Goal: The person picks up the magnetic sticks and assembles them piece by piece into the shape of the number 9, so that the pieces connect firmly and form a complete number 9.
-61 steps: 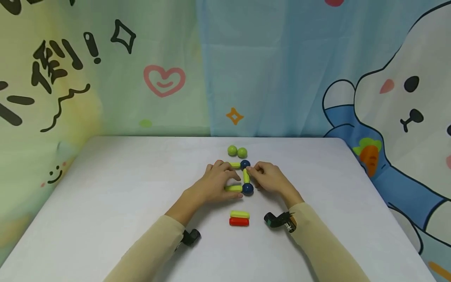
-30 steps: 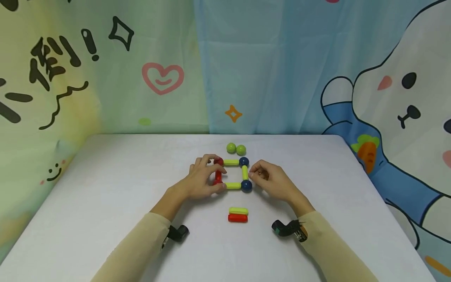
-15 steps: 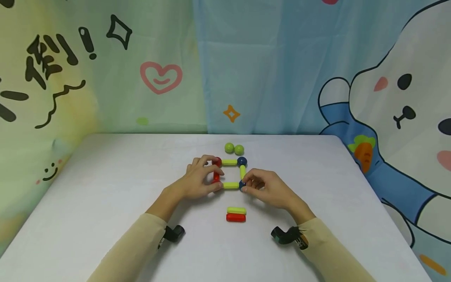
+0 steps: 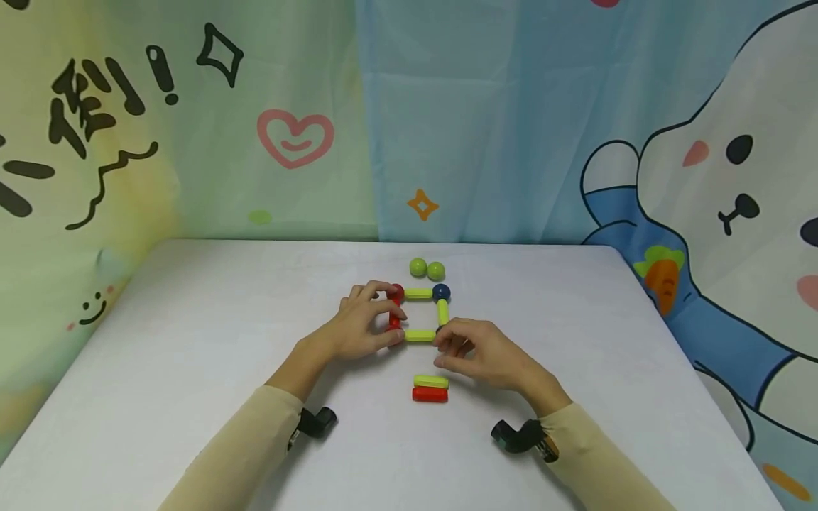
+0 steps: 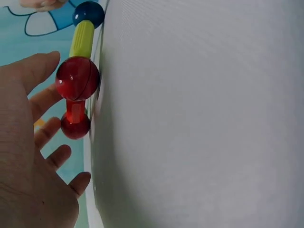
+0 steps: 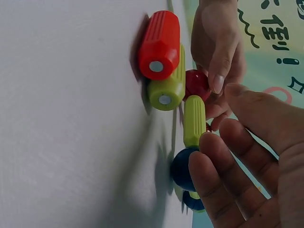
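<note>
A flat square of magnetic rods and balls lies on the white table. Its left side is a red rod (image 5: 76,111) between two red balls (image 5: 77,78); yellow-green rods (image 4: 418,293) and blue balls (image 4: 441,292) form the rest. My left hand (image 4: 361,323) holds the red side, thumb at the near red ball and index finger at the far one. At the near right corner, my right hand (image 4: 482,351) has its thumb and fingers apart, with nothing between them. Its fingertips overlap the near blue ball (image 6: 183,168), mostly hidden in the head view.
Nearer the front lie a loose yellow-green rod (image 4: 431,381) and a loose red rod (image 4: 429,394), side by side. Two green balls (image 4: 436,270) sit beyond the square. A printed curtain (image 4: 486,142) hangs behind the table (image 4: 192,355).
My left hand moved left onto the red side, uncovering the square. My right hand came down along the right side to the near blue ball, then slightly closer to me, thumb parted from the fingers.
</note>
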